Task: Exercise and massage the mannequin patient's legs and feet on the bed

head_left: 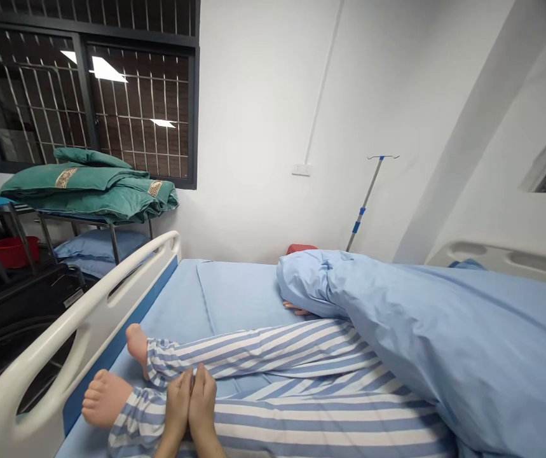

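While touching striped trouser leg beside bare foot, lay flat, left hand against right hand. Couldn't tell if gripping.

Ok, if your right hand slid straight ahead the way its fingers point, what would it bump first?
Probably the far blue-and-white striped pyjama leg, just past the fingertips of the right hand, though the depth is hard to judge from here.
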### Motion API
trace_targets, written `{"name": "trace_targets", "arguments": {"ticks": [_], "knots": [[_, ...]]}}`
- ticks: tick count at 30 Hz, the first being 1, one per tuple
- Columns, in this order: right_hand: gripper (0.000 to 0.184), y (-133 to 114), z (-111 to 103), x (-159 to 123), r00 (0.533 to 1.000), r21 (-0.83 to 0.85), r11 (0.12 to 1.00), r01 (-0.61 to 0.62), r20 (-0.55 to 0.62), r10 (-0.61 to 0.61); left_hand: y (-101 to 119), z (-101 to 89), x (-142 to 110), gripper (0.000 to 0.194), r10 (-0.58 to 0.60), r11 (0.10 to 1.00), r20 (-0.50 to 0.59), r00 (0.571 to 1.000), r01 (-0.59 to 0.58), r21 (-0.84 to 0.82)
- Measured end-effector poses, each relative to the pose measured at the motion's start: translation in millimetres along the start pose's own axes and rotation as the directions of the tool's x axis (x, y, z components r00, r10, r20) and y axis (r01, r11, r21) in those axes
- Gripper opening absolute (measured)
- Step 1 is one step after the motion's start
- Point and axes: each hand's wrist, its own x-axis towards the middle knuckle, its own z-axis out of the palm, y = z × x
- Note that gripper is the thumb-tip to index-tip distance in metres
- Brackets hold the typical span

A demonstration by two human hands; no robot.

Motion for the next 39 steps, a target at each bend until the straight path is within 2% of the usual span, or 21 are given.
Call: {"name": "trace_targets", "arguments": {"ticks": [3,5,9,12,14,17,21,24,27,29,32,35,39], "knots": [[0.051,-1,-2,3,1.000,-0.069,0.998,-0.005,-0.008,0.005,-6,-0.7,-2,0.046,0.014,1.000,0.094,0.995,-0.015,0.009],[0.050,-9,-6,6,0.999,-0.166,0.986,0.027,0.024,-0.023,-6,0.0,-2,0.046,0.020,0.999,0.108,0.994,-0.024,0.038],[0.046,-36,-21,8,0.970,-0.355,0.910,0.214,0.186,-0.156,-14,1.3,-2,0.044,0.088,0.986,0.128,0.988,-0.104,0.129],[0.045,-42,-29,6,0.940,-0.396,0.866,0.306,0.271,-0.208,-24,1.3,-3,0.038,0.148,0.962,0.117,0.982,-0.171,0.215],[0.044,-34,-31,4,0.948,-0.387,0.880,0.277,0.261,-0.183,-27,0.8,-3,0.037,0.134,0.958,0.086,0.987,-0.151,0.242],[0.044,-17,-32,2,0.965,-0.366,0.904,0.222,0.218,-0.148,-23,0.2,-3,0.042,0.041,0.973,0.051,0.998,-0.052,0.225],[0.042,-6,-34,2,0.964,-0.292,0.932,0.214,0.215,-0.154,-5,4.6,-7,0.043,-0.039,0.988,0.146,0.989,0.016,0.151],[0.044,-6,-37,6,0.977,-0.187,0.970,0.157,0.175,-0.124,19,14.1,-14,0.042,-0.088,0.996,0.143,0.986,0.082,0.043],[0.047,-5,-39,8,0.984,-0.115,0.986,0.119,0.149,-0.102,47,25.5,-18,0.048,-0.127,0.978,0.109,0.986,0.143,-0.154],[0.049,-5,-39,9,0.986,-0.097,0.989,0.109,0.134,-0.096,58,31.6,-19,0.048,-0.116,0.950,0.128,0.985,0.147,-0.276],[0.048,-6,-39,10,0.994,-0.085,0.994,0.063,0.089,-0.056,51,35.5,-19,0.047,-0.123,0.947,0.094,0.988,0.145,-0.285],[0.045,-5,-40,10,0.998,-0.079,0.997,0.023,0.062,-0.018,25,33.5,-20,0.046,-0.149,0.978,0.036,0.988,0.153,-0.138],[0.045,-3,-40,12,0.999,-0.095,0.995,0.027,0.050,-0.022,8,29.6,-23,0.049,-0.083,0.996,0.066,0.994,0.084,-0.012]]}}
